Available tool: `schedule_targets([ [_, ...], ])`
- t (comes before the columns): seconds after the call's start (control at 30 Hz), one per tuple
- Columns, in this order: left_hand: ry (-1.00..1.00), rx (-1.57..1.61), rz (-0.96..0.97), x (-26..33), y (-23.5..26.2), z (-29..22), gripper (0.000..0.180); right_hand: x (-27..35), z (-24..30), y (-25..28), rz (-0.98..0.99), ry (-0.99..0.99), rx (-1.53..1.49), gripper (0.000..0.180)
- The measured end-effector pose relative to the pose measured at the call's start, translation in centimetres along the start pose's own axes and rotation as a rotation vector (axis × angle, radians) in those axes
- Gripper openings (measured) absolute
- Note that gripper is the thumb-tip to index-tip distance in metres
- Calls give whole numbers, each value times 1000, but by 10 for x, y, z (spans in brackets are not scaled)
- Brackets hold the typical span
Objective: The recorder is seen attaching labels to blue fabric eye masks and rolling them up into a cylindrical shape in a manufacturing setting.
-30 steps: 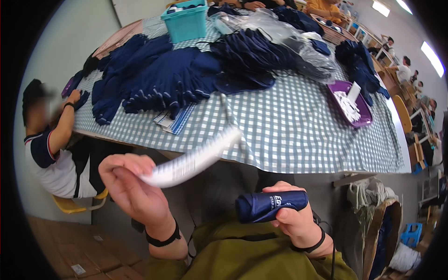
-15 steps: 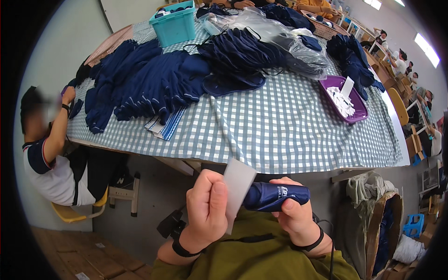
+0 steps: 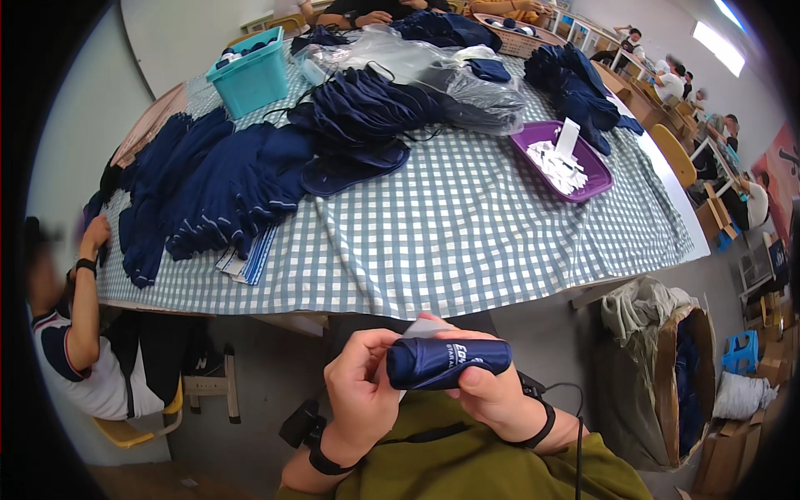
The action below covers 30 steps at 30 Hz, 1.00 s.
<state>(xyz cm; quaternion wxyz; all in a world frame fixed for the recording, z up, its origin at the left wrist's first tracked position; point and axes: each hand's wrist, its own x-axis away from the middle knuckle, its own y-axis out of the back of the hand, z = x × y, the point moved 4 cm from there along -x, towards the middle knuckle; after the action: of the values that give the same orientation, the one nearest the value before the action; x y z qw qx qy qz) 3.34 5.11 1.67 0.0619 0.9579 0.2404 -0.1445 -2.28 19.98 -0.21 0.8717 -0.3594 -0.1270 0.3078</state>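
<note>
The right hand is gripping a rolled navy fabric bundle, its thumb pressing on the front and its fingers passing behind. The left hand is curling in at the roll's left end, thumb and fingers closing on a white strip that is showing behind the roll; its fingertips are hiding there. Both hands are holding the roll off the table, just short of the near edge of the checked tablecloth.

On the surface, navy knit garments are lying along the left edge, with blue-and-white striped cards sticking out toward the near edge. A turquoise basket is standing near the far left corner. Navy drawstring bags are lying in a heap toward the far edge, beside clear plastic bags. A purple tray is holding white slips near the right edge. A co-worker is sitting at the left edge.
</note>
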Motion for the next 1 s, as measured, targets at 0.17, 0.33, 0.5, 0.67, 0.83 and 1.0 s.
schedule_targets([
  [0.17,78,127,52,7,-3,4,19,1,1,4,-14,24,5,58],
  [0.33,73,230,59,13,-3,6,21,0,7,4,-18,72,128,56],
  [0.5,114,283,63,16,-7,11,17,-5,9,-3,-44,80,206,56],
  [0.67,172,307,26,19,-14,15,17,-8,12,-3,-70,48,267,55],
  [0.83,186,354,7,20,-16,15,17,-7,11,-4,-79,58,318,55],
  [1.0,212,326,1,19,-16,19,14,-9,10,-2,-86,63,382,55],
])
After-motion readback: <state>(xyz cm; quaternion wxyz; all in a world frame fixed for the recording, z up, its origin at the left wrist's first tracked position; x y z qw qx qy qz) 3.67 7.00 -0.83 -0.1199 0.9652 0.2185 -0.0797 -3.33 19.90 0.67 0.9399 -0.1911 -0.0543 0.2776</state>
